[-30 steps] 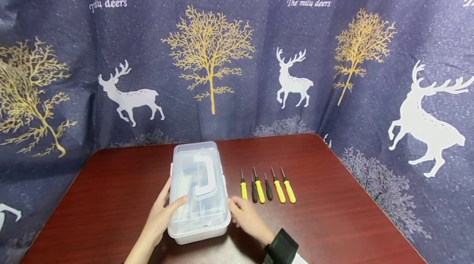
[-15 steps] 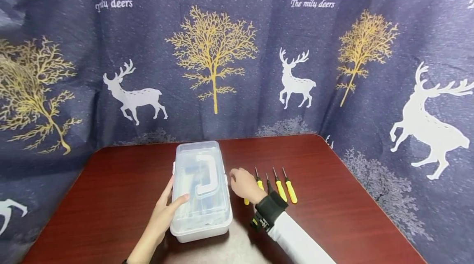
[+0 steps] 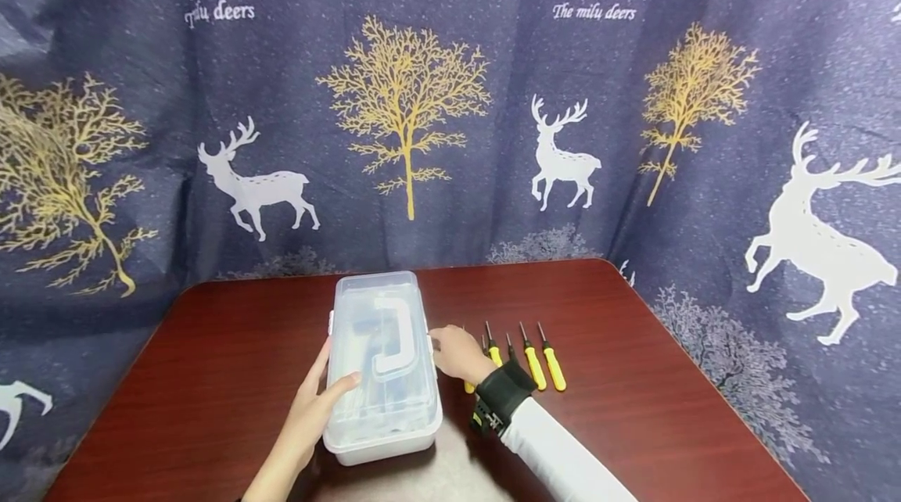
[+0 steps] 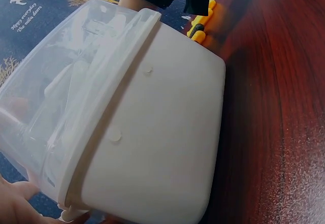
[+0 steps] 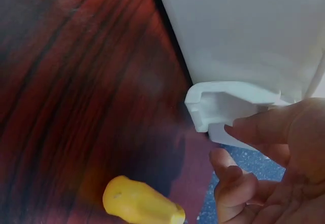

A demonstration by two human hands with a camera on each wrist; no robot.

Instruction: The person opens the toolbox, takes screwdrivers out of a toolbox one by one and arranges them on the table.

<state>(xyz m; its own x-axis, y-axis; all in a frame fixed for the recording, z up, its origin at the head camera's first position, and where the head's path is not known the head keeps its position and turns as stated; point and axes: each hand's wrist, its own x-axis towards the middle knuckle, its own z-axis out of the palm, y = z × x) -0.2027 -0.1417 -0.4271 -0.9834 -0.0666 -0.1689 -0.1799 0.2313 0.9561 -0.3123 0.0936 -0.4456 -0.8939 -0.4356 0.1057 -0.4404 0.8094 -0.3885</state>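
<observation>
A white plastic storage box with a clear lid and a white carry handle stands on the table. My left hand grips its left side, the thumb on the lid and the fingers along the wall. At the box's right side is my right hand. In the right wrist view, a white side latch stands out from the wall. The thumb of that hand touches or nearly touches the latch, and the other fingers are loosely bent with a gap before them. The box's contents are blurred through the lid.
Several screwdrivers with yellow or black handles lie in a row to the right of the box, among them a yellow screwdriver at the far right. My right forearm partly covers others. A patterned blue curtain hangs behind the red-brown table.
My right hand has moved from the box's lower right side up to the side latch, now covering part of the screwdriver row. My left hand stays on the box.
</observation>
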